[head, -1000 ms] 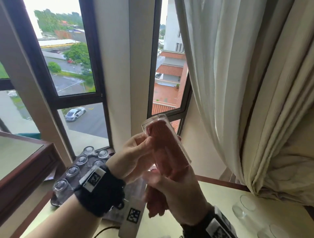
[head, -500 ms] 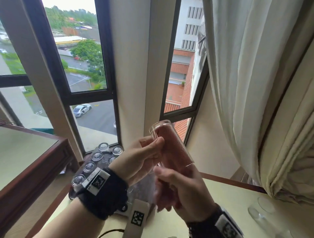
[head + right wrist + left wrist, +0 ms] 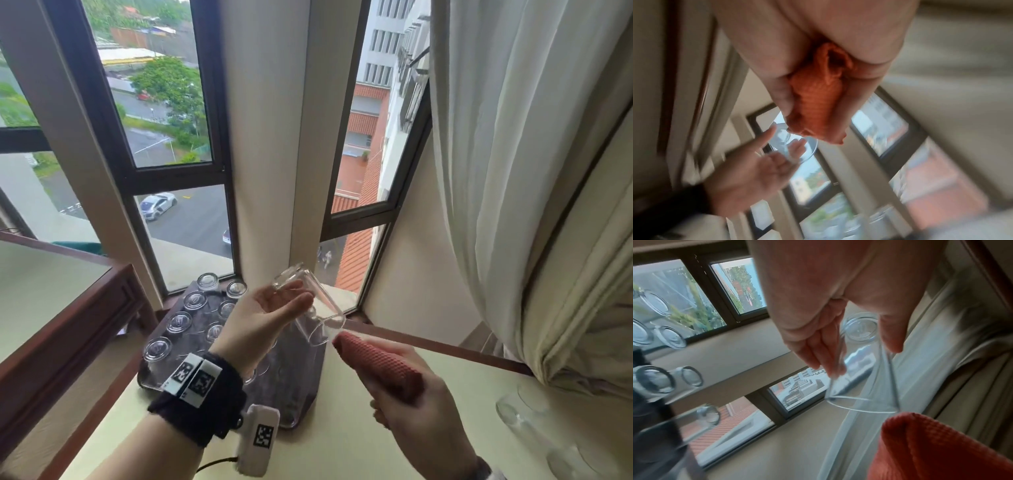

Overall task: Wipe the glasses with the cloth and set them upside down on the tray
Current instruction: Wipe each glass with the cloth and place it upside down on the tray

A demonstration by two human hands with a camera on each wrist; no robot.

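While the left hand [image 3: 260,318] pinches a glass [image 3: 310,301] by its base above the tray [image 3: 301,394] (rim tilted toward the cloth [image 3: 376,368], bunched in the right hand [image 3: 421,414]), so light a fingertip grip could let it slip onto the desk [image 3: 342,455].

— What do I have around the work area?

— From my feed, a pale desk [image 3: 342,442] edged in dark wood, pushed into a corner of dark-framed windows [image 3: 164,178]. A cream pillar [image 3: 270,137] splits the two panes.

— Anything to the sides?

— On my right a cream curtain [image 3: 513,171] hangs bunched, its lower folds resting near the desk's far edge. On my left I see a wooden cabinet [image 3: 68,308] with a pale top.

— And outside?

— A white car [image 3: 157,205] on a wet road, green trees [image 3: 164,82], and a brick-red building [image 3: 363,164] with a tiled roof below.
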